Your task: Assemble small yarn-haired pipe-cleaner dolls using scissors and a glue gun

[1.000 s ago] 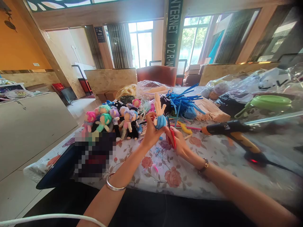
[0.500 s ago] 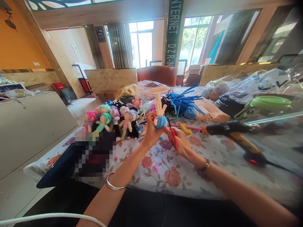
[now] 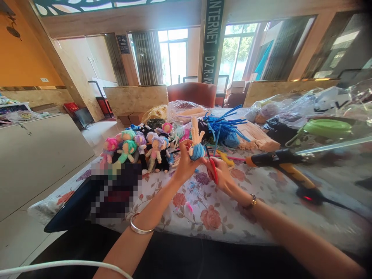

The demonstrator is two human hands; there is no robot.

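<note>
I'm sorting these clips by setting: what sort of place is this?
Probably a handicraft workspace: many small dolls are grouped on the flower-patterned table cover, red scissors are in the right hand, and what looks like a glue gun is off to the right.

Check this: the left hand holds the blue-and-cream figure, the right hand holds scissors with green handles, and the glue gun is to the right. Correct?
Not quite: the scissors have red handles, not green, in the head view. The left hand holds the figure, the right hand the scissors, and the glue gun is to the right.
</note>
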